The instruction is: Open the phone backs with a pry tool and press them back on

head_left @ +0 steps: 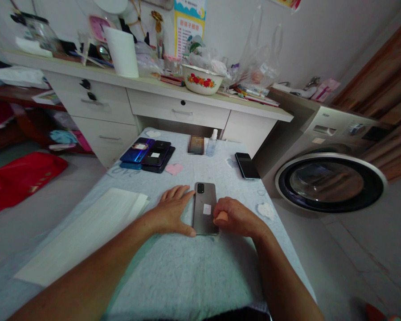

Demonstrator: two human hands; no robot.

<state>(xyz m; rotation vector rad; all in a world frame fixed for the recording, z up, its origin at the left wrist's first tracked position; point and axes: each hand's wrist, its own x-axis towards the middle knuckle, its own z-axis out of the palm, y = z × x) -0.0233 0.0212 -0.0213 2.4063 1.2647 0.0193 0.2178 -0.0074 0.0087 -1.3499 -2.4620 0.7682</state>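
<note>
A grey smartphone (205, 209) lies face down on the cloth-covered table, its dark camera block at the far left corner and a small pale label on its back. My left hand (175, 211) has its fingers spread, with thumb and fingertips at the phone's left edge. On the other side, my right hand (235, 216) is closed at the phone's right edge, its fingers curled over the back. A small orange-tan patch shows at those fingers; whether it is a held piece or part of the thumb is unclear.
Stacked phones (149, 156) lie at the far left, and another phone (246, 166) at the right edge. A clear spray bottle (211, 145) stands beside a blurred brown square (196, 145). Folded white sheets (87, 236) lie left. A washing machine (321, 147) stands right.
</note>
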